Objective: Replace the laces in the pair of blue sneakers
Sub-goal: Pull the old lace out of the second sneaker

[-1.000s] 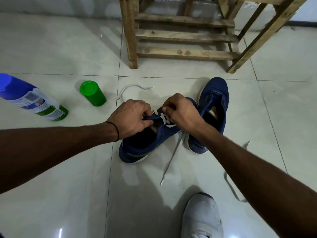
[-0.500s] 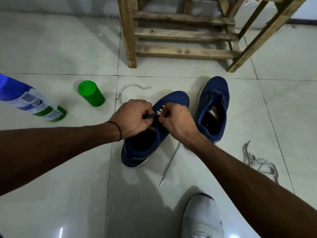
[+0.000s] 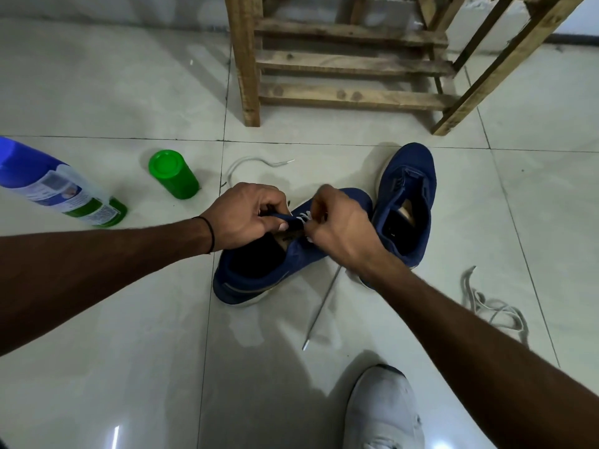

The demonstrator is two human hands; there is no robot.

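Near blue sneaker [image 3: 259, 277] sits on the tiled floor [image 3: 97, 351], centre frame, toe pointing away and to the right, heel toward the camera. White lace [image 3: 304, 218] shows crossed at the eyelets, between the two hands. Left hand [image 3: 249, 218] is curled, thumb and fingers pinching the sneaker's blue upper at the throat; black band [image 3: 212, 234] on that wrist. Right hand [image 3: 340, 228] is curled too, fingertips pinching the white lace just beside the left thumb. A trailing lace end [image 3: 321, 312] runs out from under the right wrist and lies straight on the floor toward the camera, tip free. Second blue sneaker [image 3: 408, 196] stands just right of the first, touching or nearly so, opening up, no lace visible in it. Loose lace pile [image 3: 496, 309] lies on the floor further right, partly behind the right forearm. Another curved lace piece [image 3: 249, 163] lies beyond the left hand. Green cylinder [image 3: 173, 175] and a blue-and-green spray bottle [image 3: 58, 189] are on the left. Wooden rack [image 3: 340, 63] at the top. White shoe [image 3: 382, 413] at the bottom edge.
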